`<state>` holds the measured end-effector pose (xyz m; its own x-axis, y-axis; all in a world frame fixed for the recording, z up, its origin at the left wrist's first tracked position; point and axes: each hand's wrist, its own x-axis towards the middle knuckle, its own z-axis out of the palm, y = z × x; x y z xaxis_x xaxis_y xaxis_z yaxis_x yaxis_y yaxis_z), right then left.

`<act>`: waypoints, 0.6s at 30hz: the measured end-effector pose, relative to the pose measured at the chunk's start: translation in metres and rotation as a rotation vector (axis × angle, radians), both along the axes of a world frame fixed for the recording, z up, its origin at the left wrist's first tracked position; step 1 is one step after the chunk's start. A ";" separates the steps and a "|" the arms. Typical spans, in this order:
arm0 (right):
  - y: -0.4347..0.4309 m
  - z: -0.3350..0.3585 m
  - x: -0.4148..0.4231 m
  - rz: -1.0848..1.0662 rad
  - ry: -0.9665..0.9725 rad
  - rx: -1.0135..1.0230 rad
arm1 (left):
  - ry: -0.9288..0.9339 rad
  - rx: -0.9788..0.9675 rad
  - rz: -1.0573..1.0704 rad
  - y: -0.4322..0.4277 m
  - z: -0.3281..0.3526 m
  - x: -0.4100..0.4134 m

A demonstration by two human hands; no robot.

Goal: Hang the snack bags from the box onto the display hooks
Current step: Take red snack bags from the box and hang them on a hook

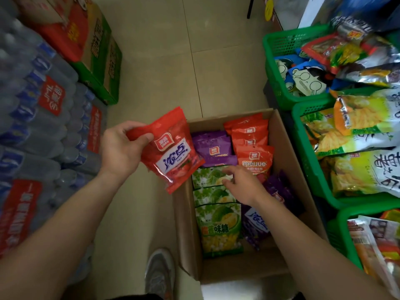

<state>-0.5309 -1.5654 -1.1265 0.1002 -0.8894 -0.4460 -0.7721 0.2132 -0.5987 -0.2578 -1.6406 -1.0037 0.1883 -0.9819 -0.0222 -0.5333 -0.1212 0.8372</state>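
A red bag (173, 152) is gripped at its top corner by the left hand (120, 148), above the box's (186, 234) left wall. The right hand (242, 185), fingers loosely spread and empty, is poised directly over the farthest green bag (207, 176) and is judged the nearer.

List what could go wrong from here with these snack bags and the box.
1. The left hand grips the stack of red plastic snack bags by one top corner only; the tilted stack may fan out or slip.
2. The right hand reaches onto the overlapping green durian-print bags in the brown cardboard box; lifting one could drag its neighbours along.
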 end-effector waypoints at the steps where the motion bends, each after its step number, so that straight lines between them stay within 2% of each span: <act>1: 0.005 0.018 0.000 -0.011 -0.001 0.020 | 0.012 0.022 -0.017 0.001 0.014 -0.002; 5: 0.024 0.120 0.001 -0.060 -0.011 0.064 | 0.040 0.145 -0.085 0.019 0.094 -0.011; 10: 0.042 0.306 0.001 -0.098 0.031 0.026 | -0.071 0.258 -0.204 0.036 0.241 -0.025; 14: 0.050 0.464 -0.004 -0.169 0.026 -0.067 | -0.074 0.302 -0.396 0.053 0.376 -0.049; 18: 0.066 0.602 -0.010 -0.259 0.048 -0.114 | -0.014 0.265 -0.531 0.065 0.489 -0.069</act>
<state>-0.5407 -1.4995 -0.5244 -0.1558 -0.9271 -0.3409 -0.7283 0.3409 -0.5944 -0.3272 -1.5759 -0.5148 -0.3250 -0.9031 -0.2806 -0.5885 -0.0391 0.8075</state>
